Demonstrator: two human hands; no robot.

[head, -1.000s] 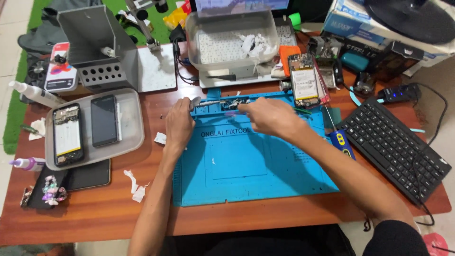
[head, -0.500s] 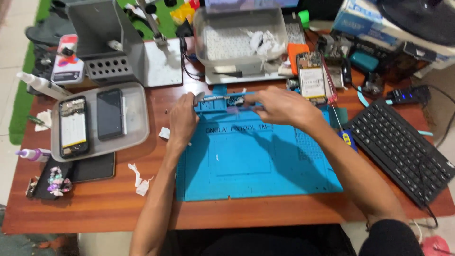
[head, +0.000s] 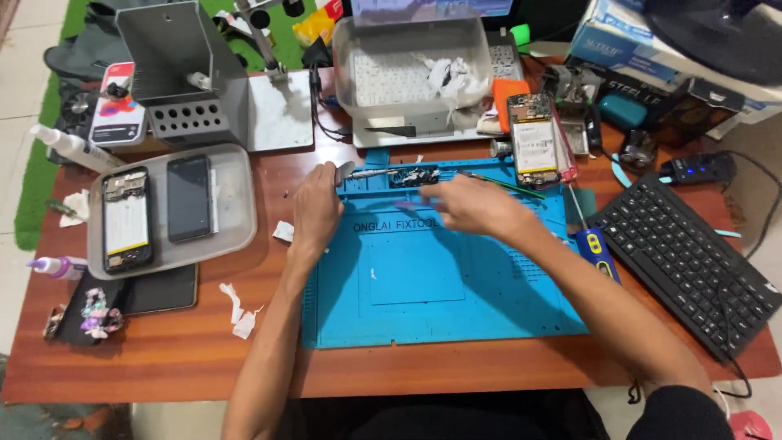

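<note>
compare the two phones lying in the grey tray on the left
In the grey tray, the left phone lies opened, its insides and a pale battery showing, while the right phone shows only a plain dark face. The left phone sits lower, nearer the tray's front edge; the right phone sits higher. Both lie flat, lengthwise side by side, and neither of the hands touches them.

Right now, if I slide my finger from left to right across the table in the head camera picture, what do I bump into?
Grey tray with two phones → left hand → right hand → blue-handled screwdriver → black keyboard.
</note>
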